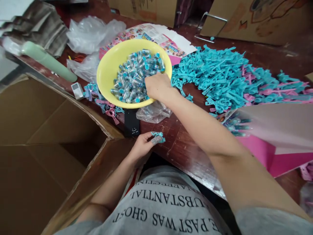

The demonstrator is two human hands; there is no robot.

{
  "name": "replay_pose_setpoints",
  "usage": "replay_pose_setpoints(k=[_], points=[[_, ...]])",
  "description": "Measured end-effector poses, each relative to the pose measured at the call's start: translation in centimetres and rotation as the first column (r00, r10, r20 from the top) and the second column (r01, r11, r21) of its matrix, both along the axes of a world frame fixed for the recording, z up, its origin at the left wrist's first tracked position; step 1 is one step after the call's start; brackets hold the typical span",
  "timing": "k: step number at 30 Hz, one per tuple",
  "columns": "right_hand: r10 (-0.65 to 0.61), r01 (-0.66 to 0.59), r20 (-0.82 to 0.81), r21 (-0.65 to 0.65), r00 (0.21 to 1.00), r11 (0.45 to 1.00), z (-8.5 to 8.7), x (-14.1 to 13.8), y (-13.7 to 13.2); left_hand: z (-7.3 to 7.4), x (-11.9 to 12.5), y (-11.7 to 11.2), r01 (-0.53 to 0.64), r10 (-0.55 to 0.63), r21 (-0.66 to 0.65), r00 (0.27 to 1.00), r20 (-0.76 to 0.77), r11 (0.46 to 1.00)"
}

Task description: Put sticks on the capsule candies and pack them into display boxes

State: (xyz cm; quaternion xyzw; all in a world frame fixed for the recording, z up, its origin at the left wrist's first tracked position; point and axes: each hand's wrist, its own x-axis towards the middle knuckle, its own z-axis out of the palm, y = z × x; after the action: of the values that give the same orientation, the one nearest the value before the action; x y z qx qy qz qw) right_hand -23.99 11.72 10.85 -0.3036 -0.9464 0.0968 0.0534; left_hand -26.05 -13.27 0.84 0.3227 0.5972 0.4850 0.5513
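Yellow plastic bowl [107, 65] on a dark wooden desk [181, 143], heaped with small clear tubes [133, 81] capped in turquoise. The right hand [157, 85] reaches over the bowl's near rim, its fingers buried among the tubes; whether they are closed on one cannot be told. The left hand [141, 147], nearer the body at the desk's front edge, pinches a glittery tube with a turquoise clip [157, 138] between thumb and fingertips.

To the right of the right hand spreads a large heap of clips [227, 71], turquoise and pink. Many tubes and clips lie loose, and only this one joined pair shows.

Just below the right hand lie a crumpled clear bag [153, 112] and a black device [131, 125]. An open cardboard box [49, 147] gapes left of the left hand, beside the desk edge. Bare desk lies between the hands. A pink card [281, 153] crowds the right forearm's outer side.
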Motion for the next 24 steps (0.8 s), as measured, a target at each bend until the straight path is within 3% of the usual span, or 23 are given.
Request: replay_pose_setpoints(k=[2, 5, 7, 10, 14, 19, 24], points=[[-0.074, 0.074, -0.015, 0.006, 0.997, 0.997, 1.6, 1.8, -0.9, 0.2, 0.0, 0.6, 0.005, -0.005, -0.005, 0.998, 0.057, 1.000], [-0.093, 0.092, -0.216, -0.014, 0.972, 0.996, 3.2, 5.7, -2.1, 0.6, -0.1, 1.9, -0.005, 0.008, -0.023, 0.990, 0.141, 1.000], [-0.095, 0.056, -0.367, -0.114, 0.925, 0.992, 3.2, 8.6, -3.0, 1.0, -0.4, 2.7, -0.041, 0.047, -0.033, 0.981, 0.188, 0.999], [-0.090, -0.087, -0.515, -0.309, 0.852, 0.947, 1.7, 13.1, -5.2, 2.0, -1.0, 3.4, -0.071, 0.067, 0.014, 0.982, 0.177, 0.997], [-0.076, -0.244, -0.584, -0.449, 0.809, 0.860, -0.8, 17.3, -8.8, 3.2, -1.8, 3.6, 0.056, -0.056, 0.140, 0.998, -0.002, 0.989], [0.026, -0.229, -0.515, -0.334, 0.857, 0.914, -1.6, 18.6, -10.7, 3.8, -1.8, 3.8, 0.209, -0.143, 0.275, 0.959, -0.244, 0.938], [0.148, -0.270, -0.440, -0.230, 0.886, 0.935, -0.5, 18.8, -10.5, 4.0, -1.6, 3.8, 0.352, -0.074, 0.449, 0.846, -0.528, 0.821]])
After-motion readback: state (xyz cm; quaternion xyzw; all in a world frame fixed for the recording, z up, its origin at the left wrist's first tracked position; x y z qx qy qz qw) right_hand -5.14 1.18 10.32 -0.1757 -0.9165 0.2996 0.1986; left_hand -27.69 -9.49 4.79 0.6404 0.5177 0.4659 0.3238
